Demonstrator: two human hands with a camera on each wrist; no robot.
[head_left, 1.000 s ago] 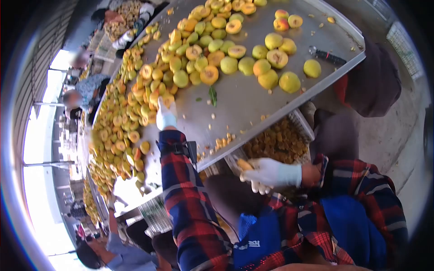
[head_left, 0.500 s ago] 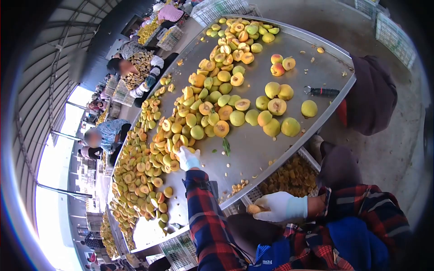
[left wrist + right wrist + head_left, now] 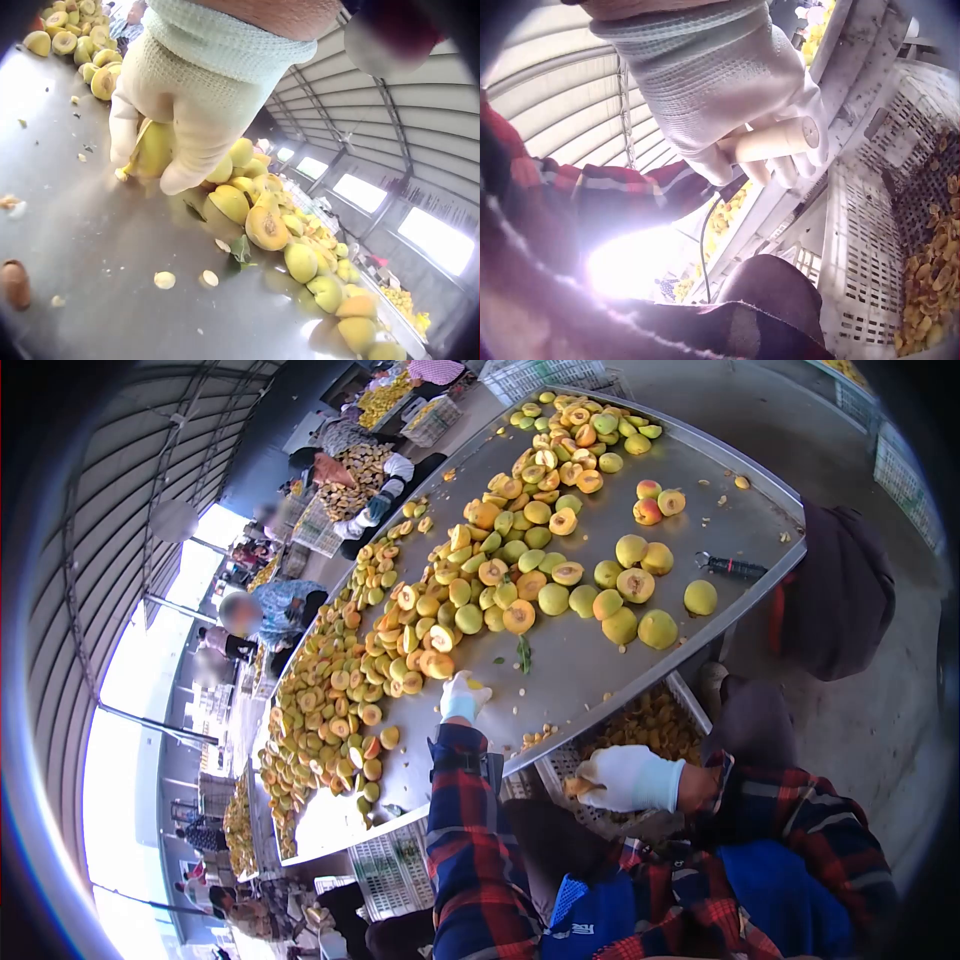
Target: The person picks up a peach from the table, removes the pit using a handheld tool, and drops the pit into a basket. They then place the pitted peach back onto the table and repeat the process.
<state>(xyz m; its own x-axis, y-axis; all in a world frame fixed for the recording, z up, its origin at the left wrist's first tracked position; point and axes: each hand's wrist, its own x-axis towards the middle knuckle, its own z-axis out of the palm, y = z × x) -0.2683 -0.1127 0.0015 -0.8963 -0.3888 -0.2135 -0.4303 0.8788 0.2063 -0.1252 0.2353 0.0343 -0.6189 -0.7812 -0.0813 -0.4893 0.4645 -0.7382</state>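
Pinching a rounded yellow fruit (image 3: 155,152), upper left of the left-wrist view: white-gloved left hand (image 3: 199,97). Apart, white-gloved right hand (image 3: 724,86) grips a pale cylindrical wooden handle (image 3: 776,141). Heaped yellow fruit halves (image 3: 405,598) obstruct the grey metal tabletop (image 3: 575,675), head-view centre-left; white plastic crate (image 3: 861,259), right-wrist lower right.

"On your flat grey metal table (image 3: 580,670), the heap of round yellow-green fruit (image 3: 459,592) runs along the far left side, beyond your white-gloved left hand (image 3: 464,697)."

"And to your right, the black-handled metal tool (image 3: 734,567) lies near the table's edge. Below the near edge, your white slotted plastic crate (image 3: 862,251) holds orange fruit pieces (image 3: 930,292)."
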